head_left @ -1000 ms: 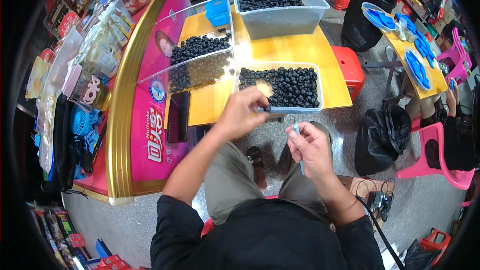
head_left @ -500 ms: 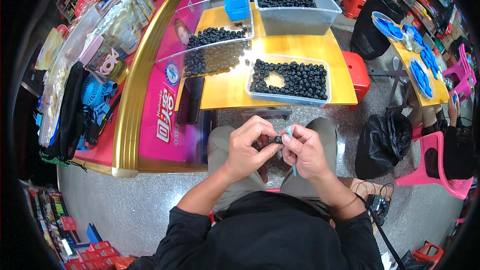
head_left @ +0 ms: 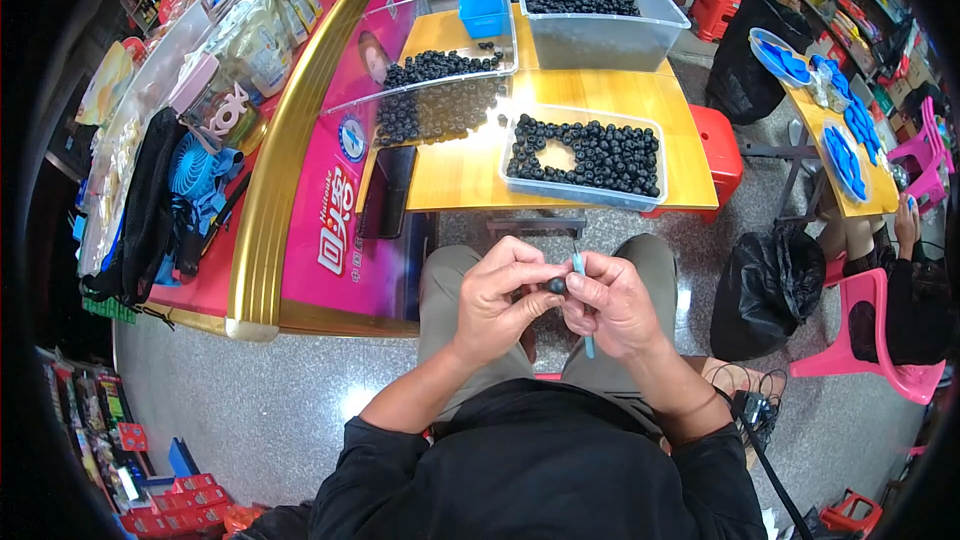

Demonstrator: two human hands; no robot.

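Observation:
My left hand (head_left: 508, 302) is closed, with a small black round piece (head_left: 556, 285) pinched between thumb and fingers above my lap. Close against it, my right hand (head_left: 612, 302) grips a slim light-blue stick-like tool (head_left: 578, 264), held nearly upright; its working tip is too small to make out. The fingertips of both hands meet around the black piece. Beyond my knees, a shallow clear plastic tray (head_left: 590, 195) on the yellow table (head_left: 450, 190) holds many similar black pieces, with a bare patch at its left side.
At the back of the table stands a deep translucent bin (head_left: 600, 45) of black pieces. Left of it, a clear tray (head_left: 514, 50) contains more pieces and a blue box (head_left: 483, 14). A dark phone (head_left: 388, 195) lies near the table's left edge. A gold-trimmed counter (head_left: 262, 230) flanks my left.
The black piece sits slightly turned between my fingers, and my left fingers have shifted over it. The whole view has moved slightly; the tool stays in my right hand.

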